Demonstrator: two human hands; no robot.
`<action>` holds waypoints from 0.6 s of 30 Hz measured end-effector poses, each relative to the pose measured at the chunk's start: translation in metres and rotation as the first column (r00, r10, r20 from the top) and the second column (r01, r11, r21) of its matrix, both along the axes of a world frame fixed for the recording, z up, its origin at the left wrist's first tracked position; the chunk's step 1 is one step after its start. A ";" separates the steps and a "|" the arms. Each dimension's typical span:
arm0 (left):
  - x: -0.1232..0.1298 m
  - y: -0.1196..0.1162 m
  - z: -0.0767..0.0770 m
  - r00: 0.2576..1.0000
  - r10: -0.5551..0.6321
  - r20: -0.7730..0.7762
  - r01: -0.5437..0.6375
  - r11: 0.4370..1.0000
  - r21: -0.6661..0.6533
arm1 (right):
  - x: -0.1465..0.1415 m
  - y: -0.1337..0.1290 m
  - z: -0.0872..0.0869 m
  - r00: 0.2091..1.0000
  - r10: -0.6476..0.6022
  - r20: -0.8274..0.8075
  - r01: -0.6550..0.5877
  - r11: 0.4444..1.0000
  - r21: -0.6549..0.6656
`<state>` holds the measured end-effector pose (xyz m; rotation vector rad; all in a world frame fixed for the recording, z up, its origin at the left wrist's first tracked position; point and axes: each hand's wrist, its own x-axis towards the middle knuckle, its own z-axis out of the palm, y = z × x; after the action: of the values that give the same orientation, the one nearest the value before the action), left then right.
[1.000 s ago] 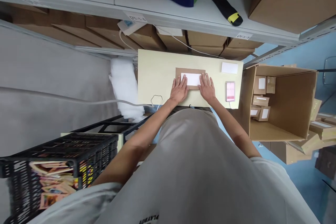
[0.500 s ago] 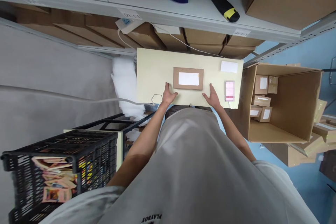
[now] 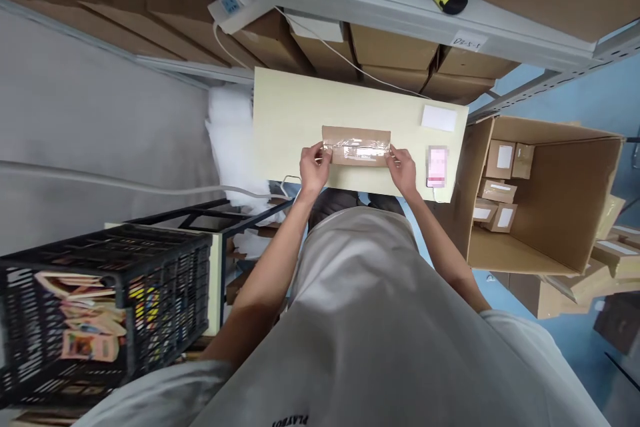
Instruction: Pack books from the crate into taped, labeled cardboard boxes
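The left hand (image 3: 315,170) and right hand (image 3: 402,170) are nearly closed, thumbs and fingers pinching opposite ends of the small cardboard box (image 3: 356,137) over the middle of the counter (image 3: 287,107). That grip probably balances the box and leaves its shiny taped face uncovered; whether it is lifted clear, I can't tell. The phone (image 3: 437,167) and white paper (image 3: 439,118) lie towards the counter's right end, apart from the hands, presumably for easy reach. The big open carton (image 3: 555,200) sits just beyond that end.
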<state>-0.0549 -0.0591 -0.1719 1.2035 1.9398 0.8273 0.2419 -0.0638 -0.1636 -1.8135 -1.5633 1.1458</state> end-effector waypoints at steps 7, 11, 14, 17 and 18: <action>0.008 -0.010 -0.006 0.992 0.086 0.092 -0.075 0.991 -0.114 | 0.003 -0.017 0.003 0.998 0.008 0.066 -0.004 0.998 -0.061; 0.003 -0.004 -0.013 0.961 0.084 0.265 -0.037 0.984 -0.177 | -0.006 -0.022 0.006 0.991 -0.041 0.130 0.051 0.996 -0.074; 0.002 0.000 -0.012 0.973 0.059 0.225 -0.023 0.987 -0.160 | -0.009 -0.017 0.009 0.987 -0.086 0.137 0.102 0.989 -0.112; 0.006 -0.003 -0.007 0.975 0.034 0.217 -0.008 0.993 -0.121 | -0.012 -0.014 0.013 0.993 -0.064 0.098 0.078 0.985 -0.154; 0.009 -0.006 -0.005 0.975 0.026 0.221 -0.001 0.994 -0.113 | -0.014 -0.015 0.015 0.995 -0.036 0.091 0.050 0.987 -0.151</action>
<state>-0.0462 -0.0650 -0.1771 0.9887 1.7889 0.8112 0.2282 -0.0793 -0.1487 -2.0129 -1.5127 1.2107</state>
